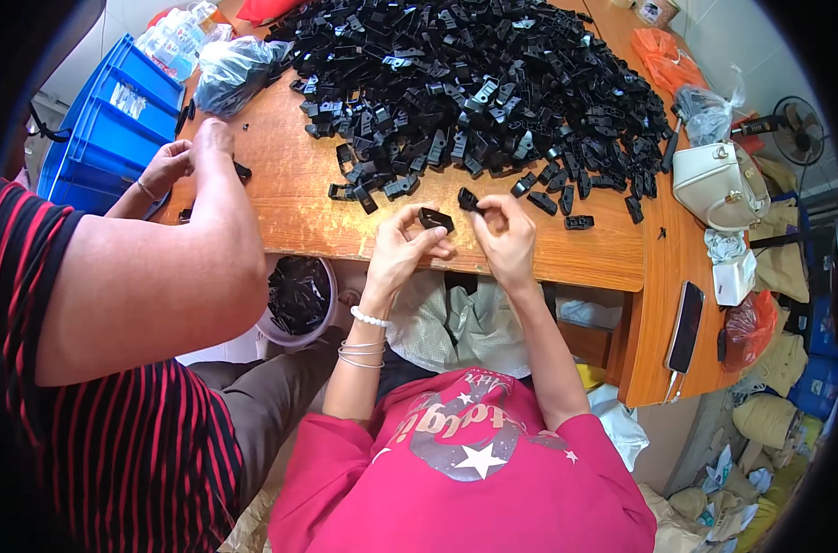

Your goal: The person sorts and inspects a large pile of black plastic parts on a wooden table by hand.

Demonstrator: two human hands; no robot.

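My left hand point(406, 238) is closed on a small black plastic part point(436, 219), a hollow rectangular piece held just above the table's front edge. A little to its right, my right hand point(506, 232) pinches another black plastic piece point(468, 199) between thumb and fingers. The two pieces are apart. Beyond both hands lies a large heap of similar black plastic parts point(474, 83), with some loose ones along its near side. What the pieces look like inside is too small to make out.
At my left a co-worker's hands point(170, 166) work near blue bins point(115, 115). Below the table edge stands a bucket point(327, 334) of black parts. To the right are a phone point(685, 327), a cream handbag point(719, 184), plastic bags point(711, 103) and a fan point(796, 131).
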